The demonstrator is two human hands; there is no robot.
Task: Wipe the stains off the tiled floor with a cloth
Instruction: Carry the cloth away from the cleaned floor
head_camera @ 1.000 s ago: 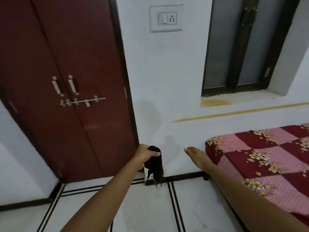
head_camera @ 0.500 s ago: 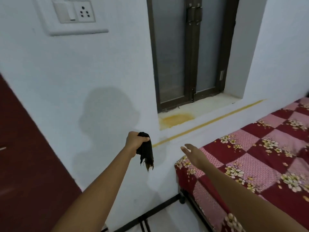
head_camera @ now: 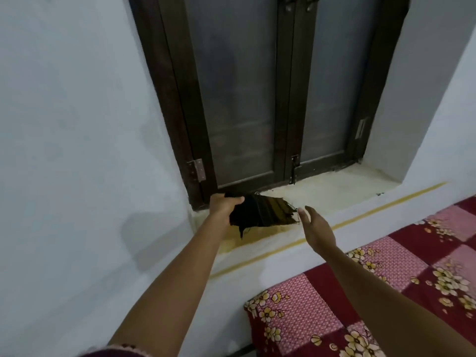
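My left hand (head_camera: 224, 206) grips a dark, frayed cloth (head_camera: 262, 212) by one end and holds it spread out sideways over the left part of the pale window sill (head_camera: 334, 186). A yellow stain (head_camera: 231, 244) shows on the sill just below the cloth. My right hand (head_camera: 315, 229) is held out flat, fingers apart, just right of the cloth's ragged edge and not holding it. No tiled floor is in view.
A dark brown framed window (head_camera: 280, 99) with frosted panes fills the recess above the sill. A yellow line (head_camera: 360, 215) runs along the white wall. A bed with a red and pink floral quilt (head_camera: 386, 292) sits at the lower right.
The view has swung from the red doors and floor up to the window. My left hand has carried the hanging cloth to the sill, where it now spreads sideways.
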